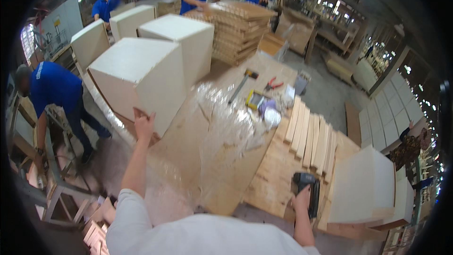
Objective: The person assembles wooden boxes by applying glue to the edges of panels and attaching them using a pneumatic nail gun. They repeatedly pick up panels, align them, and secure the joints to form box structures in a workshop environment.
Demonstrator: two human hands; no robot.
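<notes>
In this workshop [325, 89], our left fingers [138, 114] spread by the shiny tabletop's [207, 123] white box [160, 80]; our right fingers [305, 193] squeeze a nail gun [306, 178].

Your bench [188, 165] bears white boxes [163, 89] at left, stacked wooden panels [236, 30] at far end, hammer [239, 88] and red-handled pliers [275, 86] between; pale strips [309, 134] line a wooden surface [269, 179] at right.
</notes>
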